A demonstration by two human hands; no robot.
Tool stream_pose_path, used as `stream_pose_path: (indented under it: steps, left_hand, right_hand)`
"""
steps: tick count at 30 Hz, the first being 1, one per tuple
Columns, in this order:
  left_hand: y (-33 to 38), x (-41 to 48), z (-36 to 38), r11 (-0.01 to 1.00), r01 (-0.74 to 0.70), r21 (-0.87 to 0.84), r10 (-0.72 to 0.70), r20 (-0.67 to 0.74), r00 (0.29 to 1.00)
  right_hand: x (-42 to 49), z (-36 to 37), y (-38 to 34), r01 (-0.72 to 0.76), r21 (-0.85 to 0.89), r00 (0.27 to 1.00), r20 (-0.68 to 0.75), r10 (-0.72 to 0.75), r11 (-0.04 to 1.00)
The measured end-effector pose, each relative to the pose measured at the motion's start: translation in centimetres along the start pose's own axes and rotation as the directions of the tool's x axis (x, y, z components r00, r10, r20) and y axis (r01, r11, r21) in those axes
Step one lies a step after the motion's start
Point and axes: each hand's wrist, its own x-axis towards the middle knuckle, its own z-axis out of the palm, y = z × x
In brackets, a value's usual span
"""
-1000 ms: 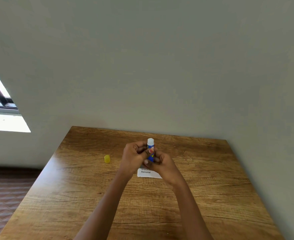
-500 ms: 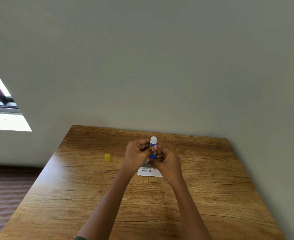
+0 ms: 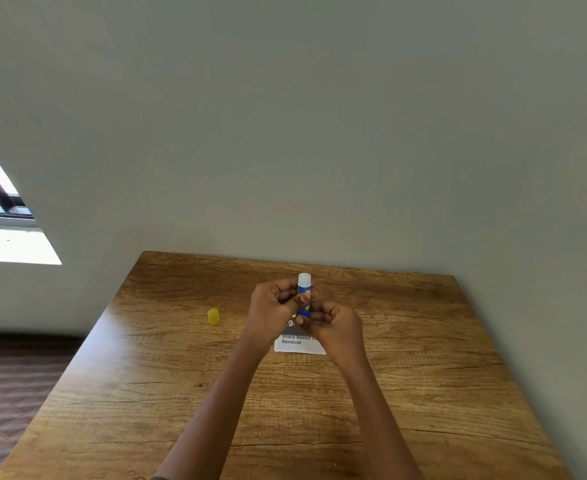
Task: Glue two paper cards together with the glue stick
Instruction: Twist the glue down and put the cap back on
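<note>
A yellow cap [image 3: 213,316] sits near the table's [image 3: 423,375] left edge, the left hand [image 3: 274,306] pinches the upright glue stick's [image 3: 304,289] barrel, the right hand [image 3: 337,323] curls round its base, both over a printed paper card [image 3: 297,344] at mid-table

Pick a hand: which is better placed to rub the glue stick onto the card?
Left, probably. The left hand has its grip round the barrel of the blue glue stick with the white tip; the right hand only pinches its base. The white printed paper card lies beneath both hands.
</note>
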Motion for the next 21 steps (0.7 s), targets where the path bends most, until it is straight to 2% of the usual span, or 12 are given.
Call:
stream_pose_path:
  steps: [3,8,10,14,18,20,21]
  left_hand:
    - [-0.1,0.1,0.0,1.0,0.004,-0.007,-0.004,0.006,1.0]
    - [-0.2,0.0,-0.3,1.0,0.008,-0.028,-0.007,0.036,0.999]
    - [-0.2,-0.1,-0.3,1.0,0.006,-0.024,-0.005,0.045,0.999]
    - [-0.3,-0.2,-0.1,1.0,0.012,-0.003,-0.012,0.03,0.999]
    - [-0.2,-0.2,0.3,1.0,0.017,0.011,-0.017,0.003,1.0]
    - [0.1,-0.2,0.5,1.0,0.016,0.001,-0.016,0.007,1.0]
    - [0.2,-0.2,0.5,1.0,0.012,0.001,-0.012,0.01,1.0]
  right_hand:
    - [-0.1,0.3,0.1,-0.011,0.015,0.999,-0.043,0.012,1.0]
    - [0.2,-0.6,0.2,-0.057,0.117,0.974,0.223,0.03,0.991]
    - [0.2,-0.7,0.4,-0.048,0.113,0.969,0.247,0.019,0.992]
    - [0.1,-0.4,0.4,-0.009,-0.023,0.992,0.123,0.012,1.0]
    - [-0.2,0.4,-0.2,-0.027,-0.155,0.994,-0.108,0.01,0.988]
    - [-0.3,0.7,-0.3,-0.057,-0.097,0.993,-0.104,0.047,0.994]
    - [-0.2,0.6,-0.3,-0.076,-0.041,0.996,-0.038,0.075,0.996]
